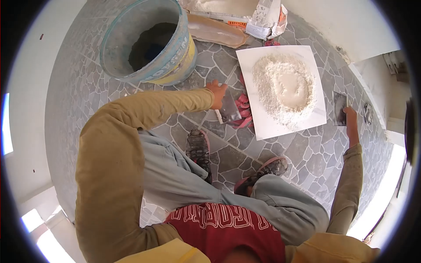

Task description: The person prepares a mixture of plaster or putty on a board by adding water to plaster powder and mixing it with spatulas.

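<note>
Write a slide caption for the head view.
Left hand and right hand hold flat plates either side of powder on a white board.

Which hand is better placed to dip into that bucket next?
Probably the left hand: it is close to the bucket, while the right hand is out beyond the white sheet.
</note>
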A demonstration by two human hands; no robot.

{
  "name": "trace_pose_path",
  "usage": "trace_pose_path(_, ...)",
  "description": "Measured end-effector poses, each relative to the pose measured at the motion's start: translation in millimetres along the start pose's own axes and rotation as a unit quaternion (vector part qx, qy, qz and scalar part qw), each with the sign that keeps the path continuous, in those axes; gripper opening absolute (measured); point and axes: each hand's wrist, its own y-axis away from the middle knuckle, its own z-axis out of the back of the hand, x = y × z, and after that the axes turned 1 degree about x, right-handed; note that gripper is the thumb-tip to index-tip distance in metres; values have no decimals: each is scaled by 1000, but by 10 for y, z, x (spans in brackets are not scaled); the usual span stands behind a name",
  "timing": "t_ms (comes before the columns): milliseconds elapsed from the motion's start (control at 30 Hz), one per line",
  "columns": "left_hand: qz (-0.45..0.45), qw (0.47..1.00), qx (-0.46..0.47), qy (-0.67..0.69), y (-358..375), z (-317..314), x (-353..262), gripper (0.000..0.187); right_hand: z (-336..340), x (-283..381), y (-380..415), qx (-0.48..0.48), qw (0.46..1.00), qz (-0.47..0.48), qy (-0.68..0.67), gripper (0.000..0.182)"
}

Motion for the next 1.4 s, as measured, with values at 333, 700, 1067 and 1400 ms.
trace_pose_path(333, 56, 987, -54, 137, 368, 2981, 2263, 35, 319, -620, 367, -183, 981, 13, -62, 24)
trace_pose_path(700, 81, 954, 73, -280, -548, 781, 3203, 87, 573, -601, 988, -268, 963, -27, 34, 26)
trace_pose_path(1067, 292, 941, 24, 169, -578, 896, 3647, 51, 363, -445, 1040, -289, 955, -51, 51, 34)
trace_pose_path(1400, -108, 609, -58, 783, 895, 2408, 2983, 68, 432, -919, 429, -212, 855, 303, 365, 62)
